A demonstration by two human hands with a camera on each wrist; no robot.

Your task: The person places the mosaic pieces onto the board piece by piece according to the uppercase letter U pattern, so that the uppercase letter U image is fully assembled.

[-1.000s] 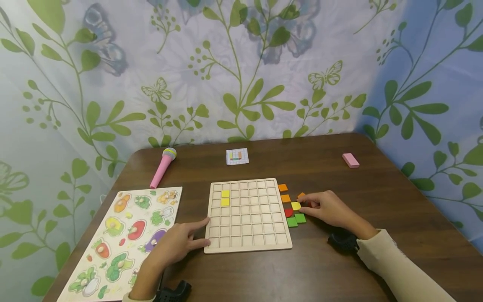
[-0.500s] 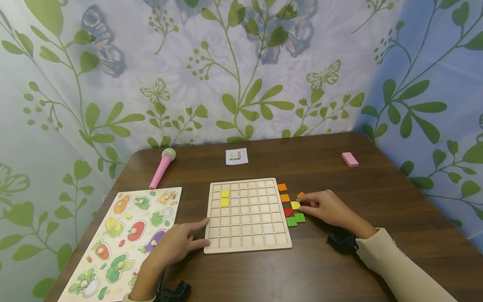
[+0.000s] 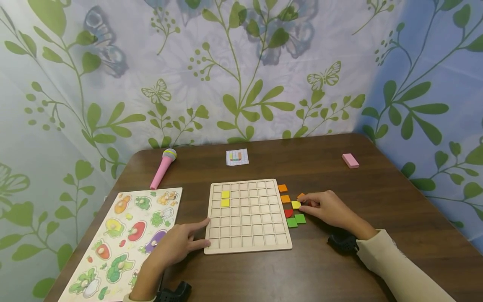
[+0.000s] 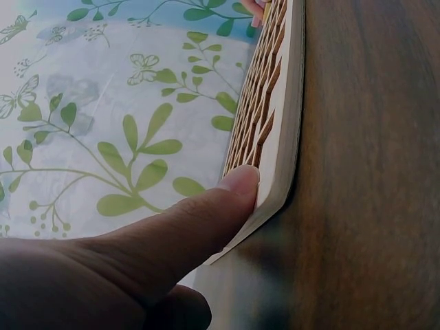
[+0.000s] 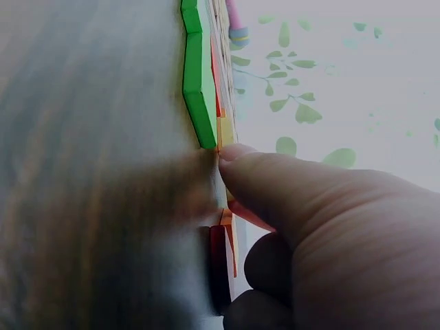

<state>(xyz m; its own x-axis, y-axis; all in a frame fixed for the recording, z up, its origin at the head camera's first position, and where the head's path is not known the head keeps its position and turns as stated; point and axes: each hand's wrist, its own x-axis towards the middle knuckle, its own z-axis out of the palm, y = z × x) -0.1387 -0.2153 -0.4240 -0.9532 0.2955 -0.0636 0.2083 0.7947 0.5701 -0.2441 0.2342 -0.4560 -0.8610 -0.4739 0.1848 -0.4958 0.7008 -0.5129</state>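
Observation:
In the head view a wooden grid board (image 3: 246, 219) lies flat, with two yellow square tiles (image 3: 225, 199) one behind the other in its upper left cells. My left hand (image 3: 175, 246) rests thumb and forefinger, spread apart, on the board's left edge. In the left wrist view the thumb (image 4: 237, 185) touches the rim. Right of the board, my right hand (image 3: 329, 209) pinches a yellow tile (image 3: 295, 205) between thumb and forefinger, low among loose tiles. Around it lie orange tiles (image 3: 285, 199), a rounded red tile (image 3: 288, 213) and green tiles (image 3: 300, 218). A dark red piece (image 5: 218, 268) is mostly hidden by my fingers.
A vegetable peg puzzle (image 3: 124, 235) lies under and beside my left forearm. Farther back are a pink toy microphone (image 3: 162, 168), a small printed pattern card (image 3: 237, 157) and a pink block (image 3: 350, 160). Patterned cloth (image 3: 241, 84) hangs behind the table.

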